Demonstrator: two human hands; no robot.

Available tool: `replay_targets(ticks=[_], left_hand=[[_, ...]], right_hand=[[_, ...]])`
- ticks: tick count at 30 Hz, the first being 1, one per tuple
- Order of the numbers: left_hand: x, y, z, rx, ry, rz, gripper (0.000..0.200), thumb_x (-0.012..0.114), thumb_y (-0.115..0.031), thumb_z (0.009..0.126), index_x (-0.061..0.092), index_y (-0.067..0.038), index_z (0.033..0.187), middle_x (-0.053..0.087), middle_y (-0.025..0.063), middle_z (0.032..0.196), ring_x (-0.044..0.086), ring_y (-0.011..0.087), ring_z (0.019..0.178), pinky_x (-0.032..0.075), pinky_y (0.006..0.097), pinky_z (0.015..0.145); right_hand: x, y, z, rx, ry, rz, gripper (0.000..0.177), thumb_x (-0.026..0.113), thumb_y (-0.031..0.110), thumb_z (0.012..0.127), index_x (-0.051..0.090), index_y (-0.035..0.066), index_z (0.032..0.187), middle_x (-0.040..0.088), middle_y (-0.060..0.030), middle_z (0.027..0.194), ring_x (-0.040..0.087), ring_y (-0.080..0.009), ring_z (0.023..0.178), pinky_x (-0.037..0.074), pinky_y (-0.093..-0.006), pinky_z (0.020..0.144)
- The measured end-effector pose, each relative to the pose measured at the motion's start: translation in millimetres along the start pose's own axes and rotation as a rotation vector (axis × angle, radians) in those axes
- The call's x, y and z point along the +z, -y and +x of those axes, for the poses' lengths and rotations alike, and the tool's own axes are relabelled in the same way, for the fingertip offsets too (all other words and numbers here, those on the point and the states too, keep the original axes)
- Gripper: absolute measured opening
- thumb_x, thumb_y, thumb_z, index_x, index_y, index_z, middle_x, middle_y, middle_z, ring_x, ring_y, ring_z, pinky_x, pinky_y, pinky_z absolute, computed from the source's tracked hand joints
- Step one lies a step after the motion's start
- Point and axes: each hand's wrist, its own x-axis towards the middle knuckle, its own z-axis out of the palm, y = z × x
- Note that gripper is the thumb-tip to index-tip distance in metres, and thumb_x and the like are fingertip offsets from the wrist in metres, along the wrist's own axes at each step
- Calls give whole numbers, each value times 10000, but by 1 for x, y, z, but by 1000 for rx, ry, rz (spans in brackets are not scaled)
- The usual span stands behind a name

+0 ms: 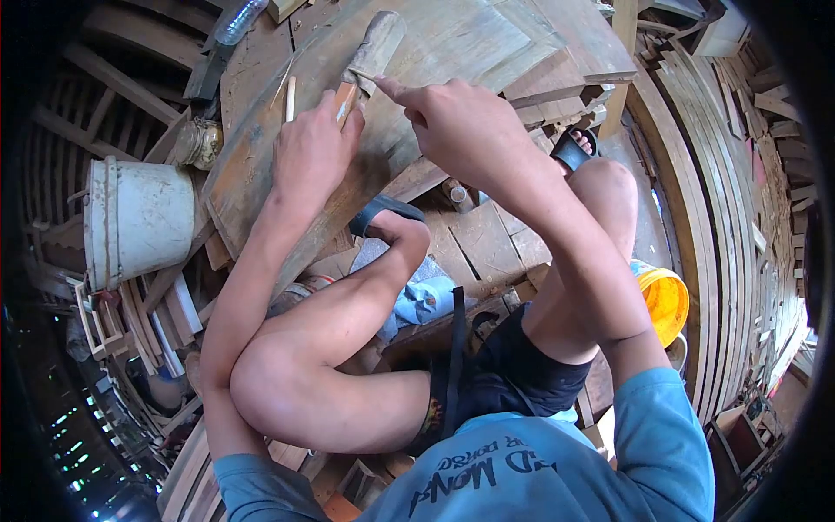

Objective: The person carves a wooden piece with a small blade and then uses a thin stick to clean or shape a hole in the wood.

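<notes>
My left hand [313, 150] is closed around a small reddish-brown piece of wood [346, 99], which sticks up past the thumb and fingers. Close beside it, my right hand [457, 122] has its index finger stretched toward the upper end of that piece, the other fingers curled under. A thin pale strip [364, 76] lies at this fingertip; whether the fingers pinch it I cannot tell. Just beyond both hands, a worn greyish, rounded piece [379, 43] rests on the wooden work board [470, 43]. A slim light stick [290, 98] shows by the left knuckles.
A dirty white bucket [143, 217] stands at the left, near a glass jar [199, 143]. A plastic bottle [238, 22] lies at the top. Long stacked planks [696, 217] line the right side, with a yellow bucket [663, 304] by my leg. Blue cloth [424, 300] lies between my legs.
</notes>
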Motion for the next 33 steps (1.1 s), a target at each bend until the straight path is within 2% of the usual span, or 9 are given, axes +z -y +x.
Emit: replay_targets(ticks=[4, 6, 19, 22, 27, 28, 30, 33], left_hand=[[1, 2, 0, 3, -3, 6, 349, 545, -349, 953, 577, -2, 941, 661, 256, 756, 668, 437, 754, 533, 517, 667], [-1, -1, 1, -67, 47, -49, 394, 548, -370, 952, 585, 20, 995, 634, 313, 805, 621, 489, 822, 478, 557, 733], [-3, -3, 0, -53, 42, -40, 428, 557, -360, 948, 592, 36, 1105, 645, 305, 842, 632, 477, 833, 493, 545, 740], [-7, -6, 0, -68, 110, 17, 440, 558, -348, 947, 587, 45, 1143, 653, 297, 851, 641, 462, 836, 502, 530, 745], [-2, -5, -1, -44, 52, 41, 465, 541, -358, 953, 584, 54, 1163, 656, 294, 842, 650, 452, 827, 512, 515, 746], [1, -3, -1, -46, 49, 42, 465, 541, -358, 953, 584, 54, 1163, 656, 294, 842, 650, 452, 827, 512, 515, 746], [4, 0, -1, 18, -43, 43, 344, 548, -344, 950, 579, -1, 939, 664, 249, 753, 675, 429, 756, 539, 515, 669], [1, -3, 0, -24, -16, 32, 346, 553, -345, 946, 582, -1, 936, 665, 252, 761, 674, 431, 763, 539, 515, 676]], right_hand=[[2, -2, 3, 22, 2, 19, 547, 526, 12, 776, 605, 140, 1302, 677, -204, 775, 684, -361, 744, 550, -456, 640], [3, -3, 3, 25, -3, 26, 548, 523, 10, 777, 601, 134, 1305, 675, -208, 775, 683, -364, 746, 550, -457, 642], [-7, 4, -2, 36, 9, -62, 467, 503, 31, 815, 608, 74, 1268, 666, -216, 750, 675, -381, 707, 550, -460, 605], [-10, 8, 1, 72, 42, -64, 451, 508, 39, 818, 612, 68, 1256, 664, -212, 742, 674, -376, 696, 548, -460, 601], [-6, 3, -3, 53, 20, -37, 463, 515, 41, 815, 605, 64, 1269, 663, -207, 733, 675, -371, 691, 546, -457, 591], [-6, 1, -5, 50, 24, -21, 468, 517, 42, 814, 602, 61, 1274, 662, -207, 731, 675, -371, 691, 545, -457, 590], [-5, 0, -7, 43, 38, -33, 486, 517, 39, 811, 589, 60, 1291, 662, -208, 732, 674, -373, 691, 546, -458, 591], [1, 0, -10, 37, 41, -44, 520, 517, 34, 804, 562, 57, 1322, 662, -210, 734, 675, -374, 690, 549, -459, 592]])
